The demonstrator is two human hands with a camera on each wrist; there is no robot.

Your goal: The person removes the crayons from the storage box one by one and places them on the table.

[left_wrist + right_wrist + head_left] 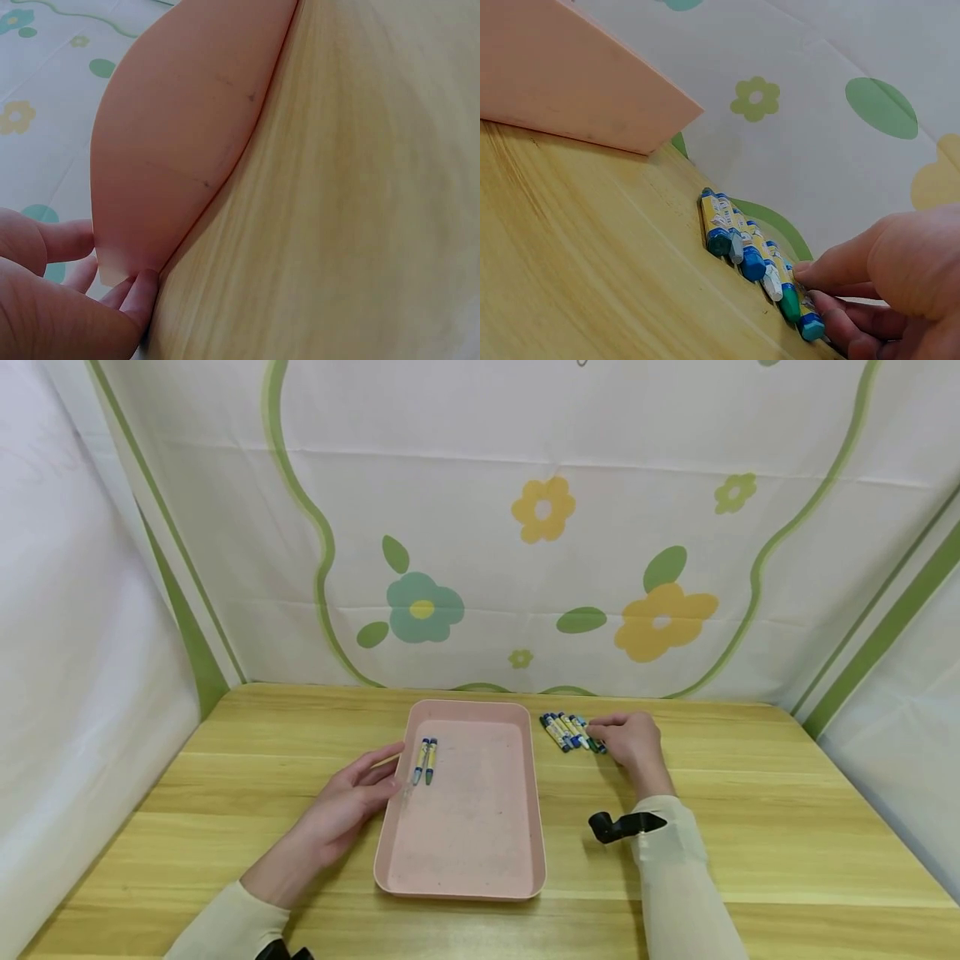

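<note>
A shallow pink tray [468, 852] lies on the table with two crayons [425, 762] side by side near its left wall. My left hand [352, 802] grips the tray's left wall; in the left wrist view the thumb is at the rim and other fingers [141, 296] lie low along the outer side. Right of the tray, several crayons [562, 731] in yellow and blue wrappers lie in a slanting row. My right hand [630, 743] is at the row's right end, thumb and fingers pinching the end crayon [811, 324], a blue-tipped one beside a green crayon [789, 304].
The wood-grain table [720, 860] extends on both sides of the tray. A white cloth [480, 543] printed with flowers hangs behind the table's back edge, and white cloth also encloses the sides. A black wrist mount [626, 827] is strapped over the right sleeve.
</note>
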